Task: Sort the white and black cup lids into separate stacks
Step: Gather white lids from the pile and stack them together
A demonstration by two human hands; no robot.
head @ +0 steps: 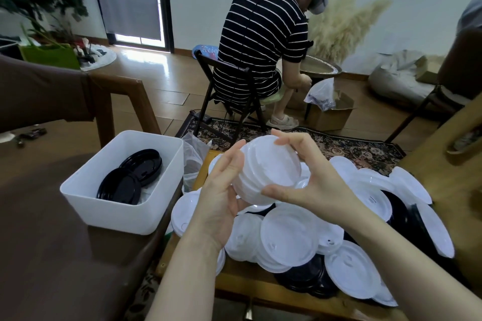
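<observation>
Both hands are up at the centre of the frame, and between them sits a nested stack of white lids (pixel 268 172). My left hand (pixel 221 190) cradles it from below and the left side, fingers curled under the lower rim and thumb up along the edge; my right hand (pixel 310 177) pinches it from the other side, thumb at the bottom edge and fingertips (pixel 280 138) on the top rim. So both are grasping the same stack, neither one free. These look like thin moulded plastic: very light, a bit springy, smooth enough to slide over one another, so I judge the rim is the place to hold, squeezing across the diameter and not on the flat top, which would flex. A nested stack should hold together if kept level; tilt it and the top ones may skate off. Just below and to the right, the mixed heap (pixel 339 237) spreads over the low wooden table (pixel 247 284), white lids mostly on top, black lids (pixel 305 279) peeking out underneath at the lower edge. Left of centre, the white bin (pixel 86 198) rests on a brown surface with a few black lids already inside (pixel 130 177). Upper centre, another person in a striped shirt (pixel 260 34) sits on a folding chair, back to me.
</observation>
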